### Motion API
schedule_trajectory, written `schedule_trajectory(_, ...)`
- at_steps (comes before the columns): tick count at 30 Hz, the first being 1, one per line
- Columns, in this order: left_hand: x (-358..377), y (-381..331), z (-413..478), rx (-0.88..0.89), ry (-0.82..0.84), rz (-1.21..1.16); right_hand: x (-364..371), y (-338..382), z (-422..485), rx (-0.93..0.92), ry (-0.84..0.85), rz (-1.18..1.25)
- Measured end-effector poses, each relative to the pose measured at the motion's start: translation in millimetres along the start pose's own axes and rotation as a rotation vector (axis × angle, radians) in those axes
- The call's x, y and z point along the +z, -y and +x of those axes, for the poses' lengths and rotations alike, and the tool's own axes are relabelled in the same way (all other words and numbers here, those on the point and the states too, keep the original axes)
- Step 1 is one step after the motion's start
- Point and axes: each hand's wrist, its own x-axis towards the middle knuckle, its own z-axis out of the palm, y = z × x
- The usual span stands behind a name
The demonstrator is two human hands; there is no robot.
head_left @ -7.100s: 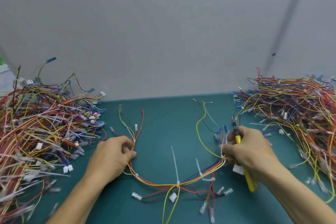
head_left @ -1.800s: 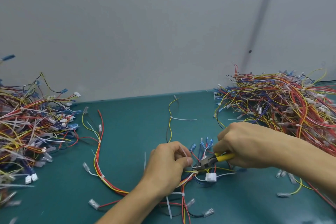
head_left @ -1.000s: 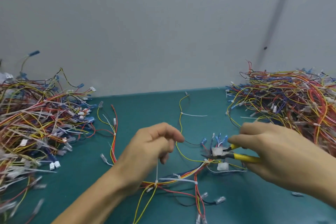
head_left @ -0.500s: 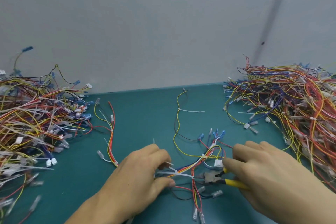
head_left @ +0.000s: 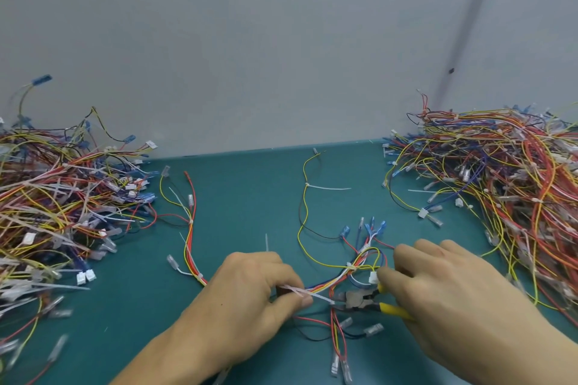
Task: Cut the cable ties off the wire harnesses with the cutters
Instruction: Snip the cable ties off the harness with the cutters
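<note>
Here, the left grip (head_left: 250, 297) pinches the thin, likely slick tail of the cable tie (head_left: 314, 294) on the light, limp wire harness (head_left: 336, 280) lying just beside it, best held near the tie's head, while the right grip (head_left: 453, 300) clasps the cutters (head_left: 359, 298) there.

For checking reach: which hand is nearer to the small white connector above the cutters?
Right. The right hand has its thumb tip beside the white connector; the left hand is farther left, pinching a cable tie.
</note>
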Motion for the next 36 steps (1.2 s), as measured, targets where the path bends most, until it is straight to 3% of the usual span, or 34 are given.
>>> schedule_trajectory(8, 7.3, -3.2, -2.4, -0.031, -0.055, -0.136, 3.8, 0.4, -0.4, 0.016, 0.009, 0.006)
schedule_trajectory(27, 8.8, -7.0, 5.0, -0.032, -0.102, -0.159, 6.6, 0.9, -1.4, 0.061, -0.018, 0.041)
schedule_trajectory(36, 8.7, -8.4, 5.5, -0.031, -0.101, -0.150, 4.6, 0.1, -1.6, 0.072, 0.068, 0.042)
